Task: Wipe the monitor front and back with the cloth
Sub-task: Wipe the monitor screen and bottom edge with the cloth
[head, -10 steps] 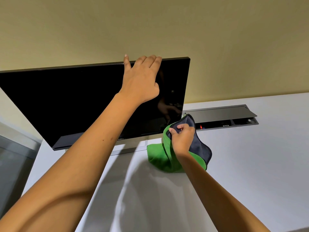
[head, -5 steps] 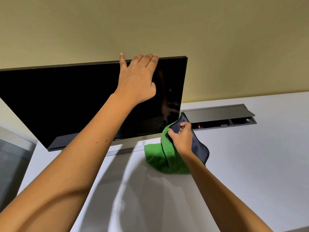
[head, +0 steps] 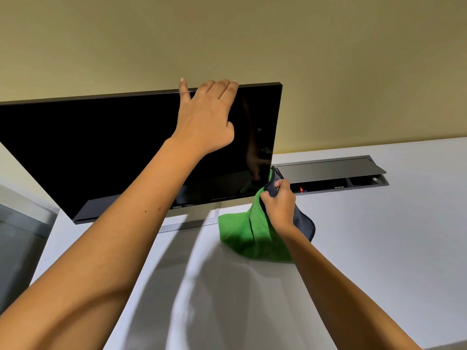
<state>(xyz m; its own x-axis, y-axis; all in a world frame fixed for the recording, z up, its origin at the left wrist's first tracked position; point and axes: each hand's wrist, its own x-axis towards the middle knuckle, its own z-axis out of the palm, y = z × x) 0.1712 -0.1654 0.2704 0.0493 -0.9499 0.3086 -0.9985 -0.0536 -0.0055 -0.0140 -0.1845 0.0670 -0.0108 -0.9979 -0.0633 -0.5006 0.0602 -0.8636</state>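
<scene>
A black monitor point(head: 96, 152) with a dark screen stands on a white desk, filling the left and centre of the head view. My left hand point(head: 206, 117) is at its top edge near the right corner, with fingertips curled over the rim and the index finger raised. My right hand point(head: 279, 205) grips a green and dark grey cloth point(head: 242, 236) just beside the monitor's lower right corner. The cloth's lower folds trail onto the desk. The monitor's back is hidden.
The white desk point(head: 366, 261) stretches to the right and towards me. A grey cable box point(head: 328, 170) with an open lid is set into the desk behind the cloth. A flat grey stand base point(head: 189, 222) lies under the monitor. A beige wall rises behind.
My right hand has lifted the cloth up and back towards the monitor's lower right corner. My left hand has gone from in front of the screen onto the monitor's top edge.
</scene>
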